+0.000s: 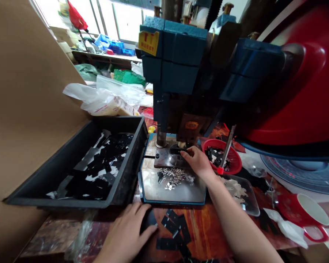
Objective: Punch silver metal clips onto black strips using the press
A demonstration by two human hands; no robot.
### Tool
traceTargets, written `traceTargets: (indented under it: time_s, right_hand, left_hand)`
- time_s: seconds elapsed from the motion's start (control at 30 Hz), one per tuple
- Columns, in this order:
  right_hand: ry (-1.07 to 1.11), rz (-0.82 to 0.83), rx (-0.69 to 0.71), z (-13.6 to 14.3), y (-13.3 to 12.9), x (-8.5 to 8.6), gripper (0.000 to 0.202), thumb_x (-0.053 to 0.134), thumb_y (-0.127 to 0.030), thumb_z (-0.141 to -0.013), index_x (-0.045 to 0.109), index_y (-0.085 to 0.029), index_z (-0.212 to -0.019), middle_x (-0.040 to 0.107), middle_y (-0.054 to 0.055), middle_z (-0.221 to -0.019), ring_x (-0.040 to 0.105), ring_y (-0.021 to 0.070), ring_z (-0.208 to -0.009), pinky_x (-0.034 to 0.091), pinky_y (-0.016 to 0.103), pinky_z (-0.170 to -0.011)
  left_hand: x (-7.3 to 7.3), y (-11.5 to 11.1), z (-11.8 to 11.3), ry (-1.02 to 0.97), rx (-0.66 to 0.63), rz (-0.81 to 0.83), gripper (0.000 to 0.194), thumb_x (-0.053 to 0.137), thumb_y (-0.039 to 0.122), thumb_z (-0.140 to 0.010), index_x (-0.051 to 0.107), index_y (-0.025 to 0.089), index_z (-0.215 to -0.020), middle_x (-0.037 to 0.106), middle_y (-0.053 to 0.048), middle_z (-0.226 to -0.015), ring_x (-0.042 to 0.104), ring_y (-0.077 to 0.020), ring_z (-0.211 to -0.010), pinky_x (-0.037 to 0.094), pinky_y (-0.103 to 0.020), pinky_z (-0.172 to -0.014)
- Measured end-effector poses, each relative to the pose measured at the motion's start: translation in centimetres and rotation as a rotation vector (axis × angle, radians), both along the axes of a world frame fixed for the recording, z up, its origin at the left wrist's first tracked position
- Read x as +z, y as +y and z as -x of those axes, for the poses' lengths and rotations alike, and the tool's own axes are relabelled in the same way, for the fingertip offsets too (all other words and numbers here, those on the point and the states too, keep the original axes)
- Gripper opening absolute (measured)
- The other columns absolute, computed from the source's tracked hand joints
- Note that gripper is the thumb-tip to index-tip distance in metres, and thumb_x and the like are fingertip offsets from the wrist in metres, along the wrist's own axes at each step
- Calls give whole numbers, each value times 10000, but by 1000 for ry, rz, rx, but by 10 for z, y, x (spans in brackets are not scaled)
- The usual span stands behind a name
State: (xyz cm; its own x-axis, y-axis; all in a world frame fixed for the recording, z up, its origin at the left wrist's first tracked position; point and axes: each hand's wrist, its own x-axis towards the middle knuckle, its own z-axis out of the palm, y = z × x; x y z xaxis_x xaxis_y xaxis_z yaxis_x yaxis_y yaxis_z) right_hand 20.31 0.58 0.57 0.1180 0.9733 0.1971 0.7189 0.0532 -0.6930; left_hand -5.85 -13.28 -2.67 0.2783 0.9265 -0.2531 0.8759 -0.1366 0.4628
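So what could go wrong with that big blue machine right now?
The right hand has its fingers close below the head of the blue press, so they might get pinched if it came down. The heap of small shiny metal pieces lies loose on the base plate, so a bump could scatter them. The left hand is right beside loose black plates, and could nudge them out of place.

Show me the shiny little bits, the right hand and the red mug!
Shiny little bits (174,176): head view, middle of the pile.
Right hand (199,163): head view, back of the hand.
Red mug (291,209): head view, its outer side.
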Motion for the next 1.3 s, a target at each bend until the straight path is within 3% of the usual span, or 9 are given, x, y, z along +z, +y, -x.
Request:
traceTargets:
  time_s: [0.17, 0.33, 0.47, 0.53, 0.63, 0.73, 0.9, 1.07, 1.3]
  right_hand:
    - [213, -26, -61, -10, -11, -2, 299, 574, -489, -756, 589, -191, -734, 584, -14, -606, 524, 144, -557, 360, 245, -516]
    - [441, -85, -274, -60, -43, -6, 354, 615, -517, -728, 595, -169, -790, 570, -17, -591, 495, 133, -512, 367, 246, -488]
    - [249, -144, -436, -66, -68, -10, 368, 605, -477, -751, 617, -164, -943, 664, 45, -727, 583, 195, -621, 427, 293, -561]
    - [110, -131, -322, -44, -80, -12, 283, 585, -419, -786, 636, -179, -926, 687, 66, -798, 614, 219, -714, 456, 317, -638]
    - [-69, -39, 202, -1, -92, -17, 181, 514, -309, -865, 667, -218, -897, 688, 54, -890, 610, 208, -848, 454, 322, -779]
    - [-229, 28, 373, 28, -95, -20, 181, 487, -258, -896, 665, -226, -894, 674, 38, -878, 592, 196, -853, 436, 310, -786]
    - [-385, 72, 412, 35, -92, -19, 148, 498, -234, -889, 644, -221, -878, 647, 35, -864, 577, 188, -835, 413, 288, -741]
    - [-313, 89, 422, 33, -90, -12, 100, 529, -192, -847, 620, -211, -810, 624, 7, -784, 570, 157, -753, 403, 261, -692]
    - [-262, -206, 180, 20, -37, 7, 140, 496, -210, -865, 621, -193, -805, 603, 26, -766, 559, 167, -760, 412, 274, -720]
  left_hand:
    - [-17, -4, -4, 73, 2, 17, 462, 524, 389, -765, 558, 242, -1202, 549, -105, -1211, 510, -308, -1124, 432, -449, -893]
    - [-17, -4, -3, 90, -3, 21, 457, 490, 409, -783, 553, 222, -1195, 509, -119, -1265, 489, -320, -1150, 432, -459, -881]
    - [-21, -6, -2, 132, 20, -10, 520, 475, 460, -792, 529, 190, -1233, 503, -137, -1283, 487, -333, -1140, 410, -474, -890]
    - [-23, -7, -2, 144, 28, -20, 528, 469, 485, -794, 529, 198, -1234, 507, -134, -1279, 489, -337, -1132, 405, -477, -886]
    - [-25, -8, -1, 146, 30, -27, 493, 470, 490, -795, 552, 223, -1200, 520, -123, -1256, 496, -332, -1119, 407, -466, -868]
    - [-26, -10, -1, 142, 39, -32, 493, 477, 467, -799, 545, 210, -1215, 518, -127, -1259, 491, -322, -1125, 399, -455, -879]
    - [-26, -12, 1, 123, 40, -41, 513, 485, 432, -805, 517, 197, -1260, 507, -130, -1280, 476, -318, -1148, 385, -458, -910]
    - [-24, -12, 3, 76, -20, -36, 422, 513, 378, -795, 563, 249, -1193, 519, -96, -1271, 496, -300, -1140, 415, -443, -892]
    - [-36, -11, 10, 1, -112, -112, 428, 547, 430, -816, 563, 270, -1212, 542, -74, -1295, 511, -276, -1175, 428, -427, -962]
